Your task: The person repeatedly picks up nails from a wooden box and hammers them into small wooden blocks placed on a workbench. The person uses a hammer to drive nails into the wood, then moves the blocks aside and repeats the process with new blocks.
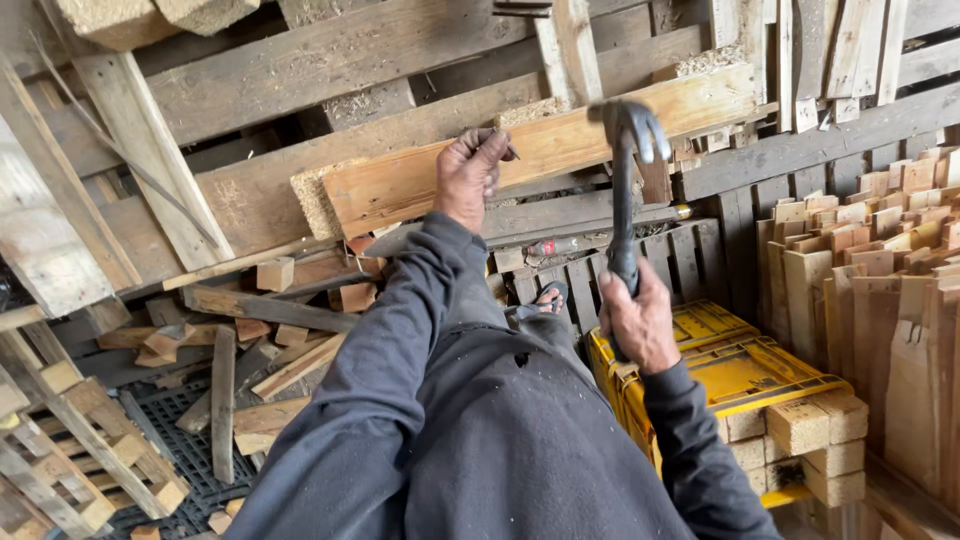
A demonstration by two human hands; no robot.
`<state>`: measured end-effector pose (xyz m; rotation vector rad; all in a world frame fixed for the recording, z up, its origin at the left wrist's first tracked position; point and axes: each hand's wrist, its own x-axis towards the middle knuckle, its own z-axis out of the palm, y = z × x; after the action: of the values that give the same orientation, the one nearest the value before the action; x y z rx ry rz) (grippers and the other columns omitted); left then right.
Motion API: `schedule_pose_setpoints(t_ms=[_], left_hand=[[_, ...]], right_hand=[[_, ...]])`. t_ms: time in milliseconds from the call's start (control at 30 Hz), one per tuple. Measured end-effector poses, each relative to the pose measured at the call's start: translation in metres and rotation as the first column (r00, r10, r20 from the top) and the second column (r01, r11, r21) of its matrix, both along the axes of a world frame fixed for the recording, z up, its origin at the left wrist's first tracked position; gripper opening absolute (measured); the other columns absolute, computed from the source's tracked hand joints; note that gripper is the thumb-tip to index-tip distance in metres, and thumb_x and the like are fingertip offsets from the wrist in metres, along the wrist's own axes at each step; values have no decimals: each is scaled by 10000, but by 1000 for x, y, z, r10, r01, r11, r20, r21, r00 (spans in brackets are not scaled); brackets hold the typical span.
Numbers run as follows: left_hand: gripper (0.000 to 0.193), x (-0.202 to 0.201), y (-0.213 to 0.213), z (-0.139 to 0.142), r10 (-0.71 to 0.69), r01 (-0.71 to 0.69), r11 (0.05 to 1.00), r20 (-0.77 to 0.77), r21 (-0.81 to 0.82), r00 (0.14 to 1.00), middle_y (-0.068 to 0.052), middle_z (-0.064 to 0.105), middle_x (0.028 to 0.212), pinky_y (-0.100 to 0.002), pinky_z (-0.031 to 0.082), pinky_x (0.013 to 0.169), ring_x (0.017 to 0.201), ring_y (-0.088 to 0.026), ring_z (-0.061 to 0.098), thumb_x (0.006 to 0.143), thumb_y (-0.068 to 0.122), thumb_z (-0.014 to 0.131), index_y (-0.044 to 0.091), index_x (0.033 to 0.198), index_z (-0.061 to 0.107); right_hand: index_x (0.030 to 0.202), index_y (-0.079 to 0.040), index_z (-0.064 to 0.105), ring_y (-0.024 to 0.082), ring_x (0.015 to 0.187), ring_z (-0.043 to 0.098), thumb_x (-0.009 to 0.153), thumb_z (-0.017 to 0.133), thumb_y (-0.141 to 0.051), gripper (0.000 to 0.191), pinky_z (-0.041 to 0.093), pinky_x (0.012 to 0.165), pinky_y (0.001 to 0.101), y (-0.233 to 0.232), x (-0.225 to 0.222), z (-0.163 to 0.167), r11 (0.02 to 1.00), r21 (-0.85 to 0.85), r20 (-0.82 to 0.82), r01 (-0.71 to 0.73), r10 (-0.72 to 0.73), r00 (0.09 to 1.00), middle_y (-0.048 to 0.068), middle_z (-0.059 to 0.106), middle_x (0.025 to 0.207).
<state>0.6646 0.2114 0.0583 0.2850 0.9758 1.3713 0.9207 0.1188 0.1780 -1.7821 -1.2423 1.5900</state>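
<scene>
My left hand (470, 172) pinches a small nail against the face of a long pale wooden board (545, 150) that lies tilted in front of me. My right hand (638, 322) grips the dark handle of a claw hammer (624, 190), held upright with its metal head raised just right of the nail, level with the board. Both arms wear dark grey sleeves. One foot in a sandal (545, 298) shows between my arms, resting on slats.
Stacked pallets and loose planks (230, 90) fill the back and left. Offcut blocks and slats (265, 360) litter the lower left over a black plastic grid. A yellow crate (735, 370) holding wood blocks sits at my right, beside rows of upright cut boards (880, 300).
</scene>
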Motion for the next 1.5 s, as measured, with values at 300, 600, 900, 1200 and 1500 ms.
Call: schedule_pose_setpoints(t_ms=[300, 600, 900, 1200, 1500], left_hand=[[161, 40, 43, -27, 201, 238, 932, -938, 272, 284, -66, 736, 834, -368, 576, 696, 731, -212, 706, 975, 277, 740, 118, 992, 722], [149, 40, 43, -18, 164, 347, 911, -968, 222, 188, -20, 752, 928, -331, 588, 667, 775, -203, 731, 958, 311, 736, 176, 1022, 733], [172, 37, 45, -10, 46, 389, 915, -987, 103, 152, -38, 748, 889, -360, 575, 632, 716, -230, 720, 966, 347, 730, 188, 1027, 756], [233, 35, 58, -29, 313, -164, 949, -742, 269, 593, -53, 667, 764, -308, 544, 593, 646, -143, 619, 1099, 296, 567, 91, 1010, 631], [282, 51, 62, -26, 345, -254, 932, -847, 259, 404, -103, 590, 724, -382, 509, 588, 626, -211, 594, 1096, 274, 532, 58, 923, 477]], right_hand=[[899, -83, 552, 61, 496, 455, 999, 671, -333, 294, 388, 426, 266, -25, 14, -77, 979, -80, 137, 188, -176, 975, -33, 505, 620], [910, -96, 556, 63, 475, 503, 1006, 613, -344, 272, 431, 439, 254, -19, 2, -31, 967, -110, -35, 230, -235, 971, -23, 545, 641], [958, -60, 588, 64, 530, 494, 1038, 607, -346, 298, 424, 457, 253, 14, -13, 7, 994, -106, 299, -41, 71, 952, 9, 542, 652], [1045, -6, 555, 137, 624, 570, 909, 750, -364, 429, 522, 594, 353, 18, -18, 25, 758, 599, -456, 258, 58, 888, 48, 581, 792], [1017, -42, 630, 143, 514, 581, 1115, 553, -301, 288, 518, 442, 292, 66, -5, 65, 820, 557, -317, 136, 59, 946, 50, 638, 729]])
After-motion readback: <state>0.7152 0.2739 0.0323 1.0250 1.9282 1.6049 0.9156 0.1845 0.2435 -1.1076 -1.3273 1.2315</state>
